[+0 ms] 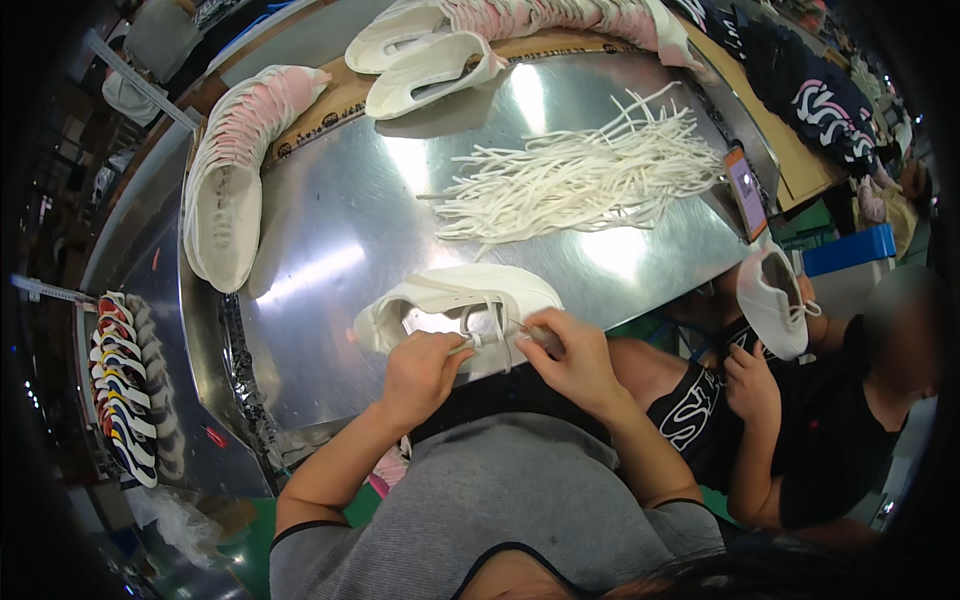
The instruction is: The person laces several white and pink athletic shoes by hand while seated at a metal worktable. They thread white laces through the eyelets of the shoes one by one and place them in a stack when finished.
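Note:
A white shoe upper (455, 300) lies on its side at the near edge of the shiny metal table (340, 230). My left hand (420, 370) pinches a white lace at the shoe's eyelets. My right hand (570, 355) grips the shoe's near side and the lace end. A loose pile of white laces (590, 175) lies farther back on the table.
A stack of white and pink shoe uppers (230, 170) lies at the left, more uppers (430, 60) at the back. A phone (746, 190) leans at the right table edge. A person in black at the right holds another white upper (772, 300). Coloured shoes (120, 390) stand far left.

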Demonstrator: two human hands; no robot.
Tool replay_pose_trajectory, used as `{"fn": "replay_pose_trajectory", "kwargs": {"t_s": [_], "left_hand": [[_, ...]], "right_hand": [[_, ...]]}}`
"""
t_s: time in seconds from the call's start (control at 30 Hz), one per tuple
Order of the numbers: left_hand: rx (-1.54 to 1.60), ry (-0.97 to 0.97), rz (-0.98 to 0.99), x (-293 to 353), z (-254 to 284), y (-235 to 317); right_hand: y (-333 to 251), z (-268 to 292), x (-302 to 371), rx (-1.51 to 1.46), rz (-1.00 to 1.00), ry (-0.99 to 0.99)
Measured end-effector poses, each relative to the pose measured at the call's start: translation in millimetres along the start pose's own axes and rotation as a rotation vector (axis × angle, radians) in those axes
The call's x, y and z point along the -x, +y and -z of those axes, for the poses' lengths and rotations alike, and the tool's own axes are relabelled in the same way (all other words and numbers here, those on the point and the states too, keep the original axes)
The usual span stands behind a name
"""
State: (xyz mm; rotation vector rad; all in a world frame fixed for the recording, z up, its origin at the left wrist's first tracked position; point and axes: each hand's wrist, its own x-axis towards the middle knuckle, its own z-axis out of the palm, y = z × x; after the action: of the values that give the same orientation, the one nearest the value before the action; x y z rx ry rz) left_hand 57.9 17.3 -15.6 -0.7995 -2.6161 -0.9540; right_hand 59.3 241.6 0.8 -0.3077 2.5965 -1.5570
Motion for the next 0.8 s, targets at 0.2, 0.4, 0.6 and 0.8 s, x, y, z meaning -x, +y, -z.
{"fn": "replay_pose_trajectory", "kwargs": {"t_s": [0.2, 0.4, 0.6, 0.8], "left_hand": [[-0.014, 0.017, -0.188, 3, 1, 6], [0.026, 0.033, -0.233, 5, -2, 4], [0.097, -0.025, -0.213, 0, 0, 5], [0.149, -0.237, -0.078, 2, 4, -2]], "right_hand": [[-10, -19, -26, 0.24, 0.145, -0.18], [7, -17, -21, 0.108, 0.036, -0.253], [-13, 4, -19, -0.342, -0.038, -0.069], [-11, 25, -45, -0.592, 0.047, 0.257]]}}
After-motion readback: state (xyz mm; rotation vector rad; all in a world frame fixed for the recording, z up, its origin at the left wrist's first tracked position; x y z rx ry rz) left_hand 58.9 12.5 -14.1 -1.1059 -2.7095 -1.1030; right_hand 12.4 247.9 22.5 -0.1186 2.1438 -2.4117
